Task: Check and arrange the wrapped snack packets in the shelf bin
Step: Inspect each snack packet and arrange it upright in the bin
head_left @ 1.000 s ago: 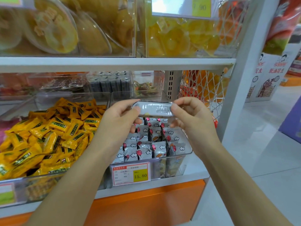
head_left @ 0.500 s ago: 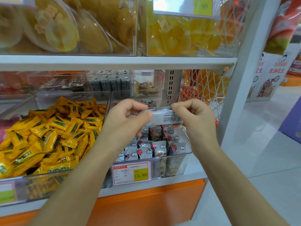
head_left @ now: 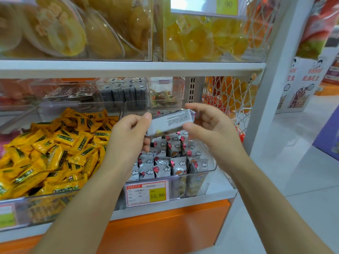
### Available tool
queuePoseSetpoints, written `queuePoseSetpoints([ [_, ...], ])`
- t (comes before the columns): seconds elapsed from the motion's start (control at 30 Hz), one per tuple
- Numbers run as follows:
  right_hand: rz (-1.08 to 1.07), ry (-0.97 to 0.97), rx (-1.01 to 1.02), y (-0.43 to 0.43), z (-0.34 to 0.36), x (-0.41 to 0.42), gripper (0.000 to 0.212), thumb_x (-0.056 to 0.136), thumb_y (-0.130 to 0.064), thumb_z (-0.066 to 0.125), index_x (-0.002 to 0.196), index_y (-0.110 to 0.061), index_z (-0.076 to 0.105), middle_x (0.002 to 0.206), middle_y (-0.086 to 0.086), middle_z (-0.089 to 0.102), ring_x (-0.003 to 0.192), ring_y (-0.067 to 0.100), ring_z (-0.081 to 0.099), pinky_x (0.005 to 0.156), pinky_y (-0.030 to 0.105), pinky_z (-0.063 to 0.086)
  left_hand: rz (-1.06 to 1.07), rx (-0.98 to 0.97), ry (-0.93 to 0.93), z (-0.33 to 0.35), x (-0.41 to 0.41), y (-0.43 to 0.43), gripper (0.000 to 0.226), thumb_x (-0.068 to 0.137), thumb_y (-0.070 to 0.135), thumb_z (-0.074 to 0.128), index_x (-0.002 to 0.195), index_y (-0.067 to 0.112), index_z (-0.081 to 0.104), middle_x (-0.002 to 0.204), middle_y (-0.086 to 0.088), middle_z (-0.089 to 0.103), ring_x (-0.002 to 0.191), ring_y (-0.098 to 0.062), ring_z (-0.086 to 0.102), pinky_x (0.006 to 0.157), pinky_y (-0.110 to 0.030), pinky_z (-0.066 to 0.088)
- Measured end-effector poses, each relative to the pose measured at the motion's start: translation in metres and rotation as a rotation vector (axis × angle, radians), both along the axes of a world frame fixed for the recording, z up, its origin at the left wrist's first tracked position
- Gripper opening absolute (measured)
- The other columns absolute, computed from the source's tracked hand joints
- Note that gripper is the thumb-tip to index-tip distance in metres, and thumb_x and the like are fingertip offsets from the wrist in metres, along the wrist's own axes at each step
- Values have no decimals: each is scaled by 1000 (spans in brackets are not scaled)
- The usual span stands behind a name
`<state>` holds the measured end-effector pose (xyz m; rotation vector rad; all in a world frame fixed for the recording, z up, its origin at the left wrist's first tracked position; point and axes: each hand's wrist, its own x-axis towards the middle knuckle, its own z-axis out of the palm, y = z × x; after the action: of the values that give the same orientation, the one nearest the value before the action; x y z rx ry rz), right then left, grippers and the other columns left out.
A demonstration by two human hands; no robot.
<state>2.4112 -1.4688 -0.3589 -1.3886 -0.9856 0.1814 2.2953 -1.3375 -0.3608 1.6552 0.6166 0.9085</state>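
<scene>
One shelf unit (head_left: 128, 68) fills the frame from 9 to 2 o'clock, with one orange base panel (head_left: 165, 228) under it at 6. Two clear upper bins at 11 and 1: left upper bin (head_left: 73, 30) and right upper bin (head_left: 201, 39), both with yellow dried fruit slices, too many to count.

One wide bin (head_left: 45, 204) at 8 o'clock is heaped with yellow packets (head_left: 60, 143), dozens, loose, uncountable. One white mesh panel (head_left: 231, 92) at 2 o'clock closes the shelf end. Three small back bins (head_left: 161, 83) sit in a row at 12, behind the front ones.

One clear shelf bin (head_left: 205, 180) just below centre, at 3 o'clock of the yellow bin and touching it. Grey packets (head_left: 176, 164) with cloud print stand upright in it in rows; the hands cover some, so no exact count.

Two bare hands, both above the shelf bin. Left hand (head_left: 128, 136) pinches the left end of one held packet (head_left: 170, 121) between thumb and curled fingers. Right hand (head_left: 214, 131) grips its right end, forefinger over the top, thumb on the near side. The packet is grey, printed text side facing the camera, tilted with its right end higher, in the air over the back half of the bin, not touching the packets below.

One price tag (head_left: 146, 193) on the bin front at 6 o'clock reads 15.80.
</scene>
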Motion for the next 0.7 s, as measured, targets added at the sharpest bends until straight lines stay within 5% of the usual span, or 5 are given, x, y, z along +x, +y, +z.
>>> queuePoseSetpoints([
  [0.07, -96, 21, 39, -1, 2, 5, 27, 81, -10, 69, 105, -21, 61, 101, 7, 68, 92, 23, 65, 76, 28, 57, -27, 147, 87, -1, 2, -3, 27, 96, 35, 42, 103, 17, 61, 68, 6, 60, 50, -1, 53, 51, -22, 45],
  [0.13, -191, -45, 12, -3, 3, 10, 21, 82, -15, 69, 102, -17, 62, 94, 2, 69, 85, 19, 66, 70, 25, 54, -15, 473, 312, -6, 3, -4, 31, 96, 31, 42, 122, 19, 54, 103, 4, 60, 86, -3, 58, 74, -27, 45],
  [0.3, -264, -301, -165, -6, 1, 15, 18, 86, -20, 65, 102, -22, 59, 89, -14, 60, 79, 5, 58, 72, 26, 52, -266, 868, 906, -23, 4, -5, 46, 100, 35, 29, 141, 16, 32, 152, -3, 25, 142, -21, 14, 114, -36, 14],
  [0.5, -227, -636, -439, 0, -1, 13, 32, 86, -30, 63, 112, -13, 58, 101, -7, 50, 90, 7, 47, 76, 17, 34, -279, 893, 976, -24, 5, -2, 48, 101, 37, 24, 146, 19, 22, 156, 1, 15, 144, -16, 4, 117, -41, 5],
  [0.7, -146, -923, -734, 8, -8, 1, 20, 91, -31, 54, 103, -27, 70, 98, -15, 61, 109, 13, 38, 91, 30, 23, -247, 848, 858, -19, 4, -1, 33, 100, 27, 32, 122, 11, 51, 129, -6, 49, 123, -22, 40, 106, -39, 30],
])
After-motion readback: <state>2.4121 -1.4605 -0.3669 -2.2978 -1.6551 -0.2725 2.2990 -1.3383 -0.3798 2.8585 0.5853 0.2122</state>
